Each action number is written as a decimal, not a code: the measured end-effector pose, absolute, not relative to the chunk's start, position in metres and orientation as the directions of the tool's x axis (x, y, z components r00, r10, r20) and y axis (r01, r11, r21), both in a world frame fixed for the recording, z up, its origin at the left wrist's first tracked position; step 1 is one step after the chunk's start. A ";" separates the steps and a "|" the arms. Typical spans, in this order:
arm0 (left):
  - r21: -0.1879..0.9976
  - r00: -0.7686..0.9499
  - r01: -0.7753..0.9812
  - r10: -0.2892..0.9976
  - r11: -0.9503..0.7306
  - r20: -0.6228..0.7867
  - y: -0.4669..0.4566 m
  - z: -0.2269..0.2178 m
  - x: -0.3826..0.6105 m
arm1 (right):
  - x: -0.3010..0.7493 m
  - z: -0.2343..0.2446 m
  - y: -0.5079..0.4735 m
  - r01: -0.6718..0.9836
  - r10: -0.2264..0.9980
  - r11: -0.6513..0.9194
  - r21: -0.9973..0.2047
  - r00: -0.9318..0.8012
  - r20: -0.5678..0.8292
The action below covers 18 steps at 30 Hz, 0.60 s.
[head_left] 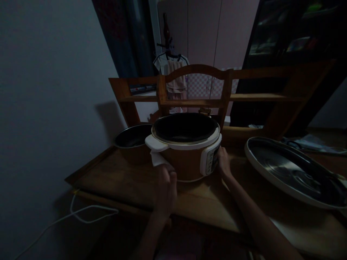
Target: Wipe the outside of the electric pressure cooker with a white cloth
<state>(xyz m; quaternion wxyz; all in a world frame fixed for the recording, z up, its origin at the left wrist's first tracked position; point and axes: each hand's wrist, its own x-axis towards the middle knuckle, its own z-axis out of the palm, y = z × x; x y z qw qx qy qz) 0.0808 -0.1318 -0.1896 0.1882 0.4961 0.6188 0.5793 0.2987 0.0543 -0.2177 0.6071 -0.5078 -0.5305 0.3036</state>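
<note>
A white-and-orange electric cooker [181, 162] stands lidless on the wooden table, its dark round opening facing up. My left hand [166, 182] is closed in front of the cooker's left side. From its fingers a white cloth or tissue [157, 159] reaches up against the cooker's wall, below the white side handle [155, 143]. On the other side, my right hand [223, 162] grips the cooker beside its control panel [212, 160]; some of those fingers are hidden behind the panel.
A dark inner pot [132, 139] sits left of the cooker. To the right lies a large round lid [290, 173], inner face up. A wooden rack [195, 103] rises along the table's back. A white cord [92, 207] hangs near the left wall.
</note>
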 end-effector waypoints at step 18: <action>0.917 -0.371 0.354 0.871 -0.186 0.321 -0.144 -0.176 0.097 | 0.301 -0.220 0.056 0.211 0.900 0.326 -0.922 0.230 0.371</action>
